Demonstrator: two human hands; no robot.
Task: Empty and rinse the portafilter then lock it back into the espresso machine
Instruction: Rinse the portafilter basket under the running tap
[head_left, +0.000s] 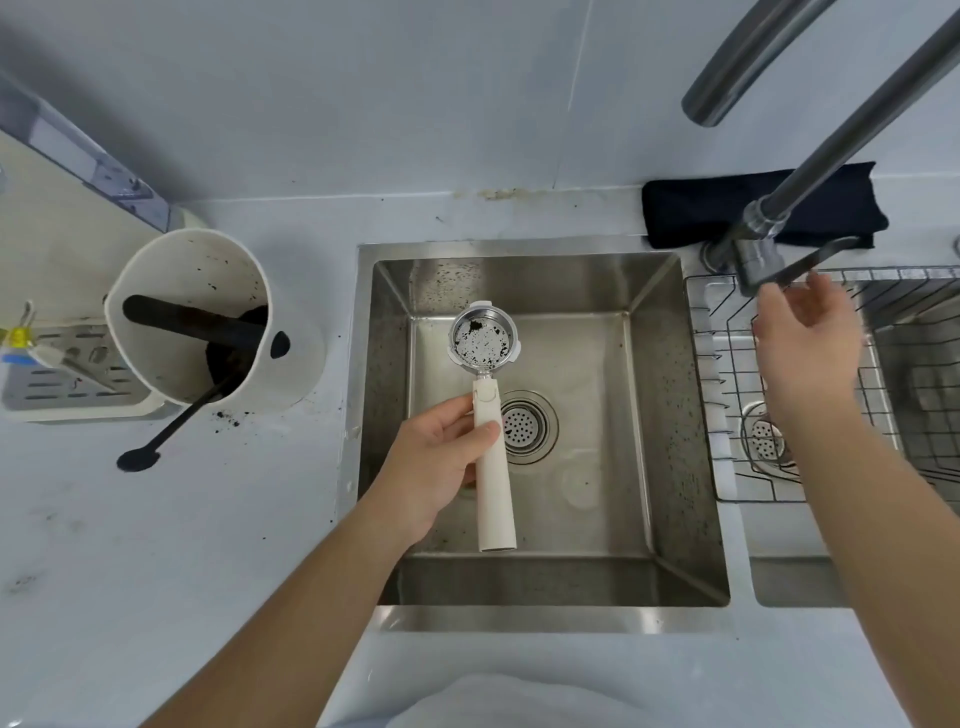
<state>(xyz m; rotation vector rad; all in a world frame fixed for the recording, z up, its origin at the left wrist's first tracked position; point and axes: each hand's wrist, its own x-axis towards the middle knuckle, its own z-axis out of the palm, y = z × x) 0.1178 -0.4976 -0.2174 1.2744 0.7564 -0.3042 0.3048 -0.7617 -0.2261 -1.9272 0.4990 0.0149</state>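
Note:
My left hand (439, 460) grips the cream handle of the portafilter (493, 467) and holds it level over the steel sink (670, 467). Its metal basket (482, 340) faces up and carries dark coffee specks. My right hand (810, 343) is up at the right, fingers apart, just under the tap's lever (810, 260) and holding nothing. The tap's spout (748, 67) arches overhead at top right, and no water is running. The espresso machine (67, 176) shows only as a cream body at the far left.
A cream knock box (208, 322) with a black bar and spent grounds stands left of the sink, a black brush (171, 431) leaning out of it. A drip tray (67, 379) sits far left. A wire rack (883, 384) fills the right basin. A dark cloth (727, 208) lies behind the tap.

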